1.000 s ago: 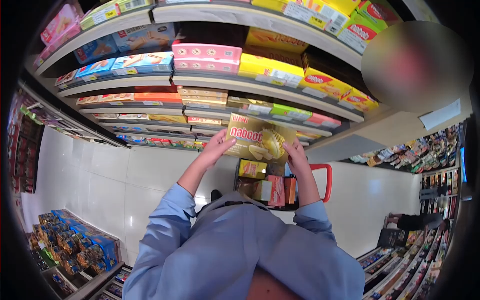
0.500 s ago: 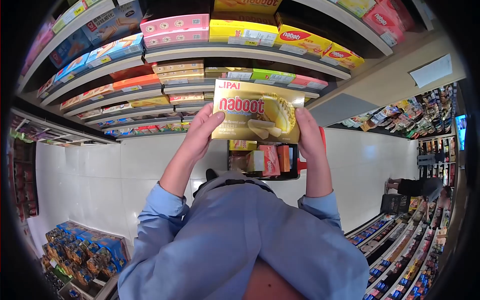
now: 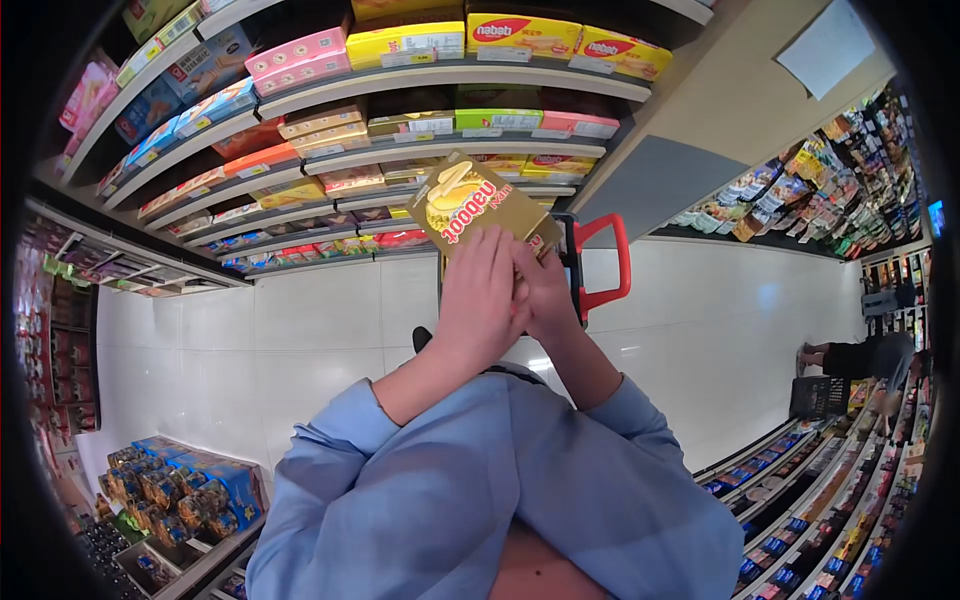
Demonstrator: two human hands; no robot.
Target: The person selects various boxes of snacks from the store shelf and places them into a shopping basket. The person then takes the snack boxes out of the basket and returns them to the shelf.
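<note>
Shop aisle, packed shelves: gold box held over the basket

Head view. Shelves (image 3: 450, 78) stand beyond the basket (image 3: 572, 250), with pale, glossy floor tiles (image 3: 310, 315) to either side of it. Gold wafer box (image 3: 455, 195) is held above the basket's far side, tilted, hiding most of its inside. Left hand (image 3: 478, 285): fingers laid straight over the box's near edge, grasping it; thumb out of sight. Right hand (image 3: 545, 290): fingers bent at the box's near corner, partly behind the left; cannot tell if they grip.

Risks, as judged: hold bunched at one end, so the far end could dip and the box slide out. Smooth printed card gives little friction. Crossed hands could foul each other if one lets go early. Squeezing hard might dent the card and crack wafers inside. A low swing could knock the basket's red handle (image 3: 618, 262).

Materials: box flat, oblong, crisp-edged, metallic-looking sheen. Handle a smooth, rounded loop, likely plastic. Yellow cartons (image 3: 520, 38) beyond the basket: square-cornered, shiny. Sleeves (image 3: 350, 415) nearer than the basket: soft blue cloth, creased.
</note>
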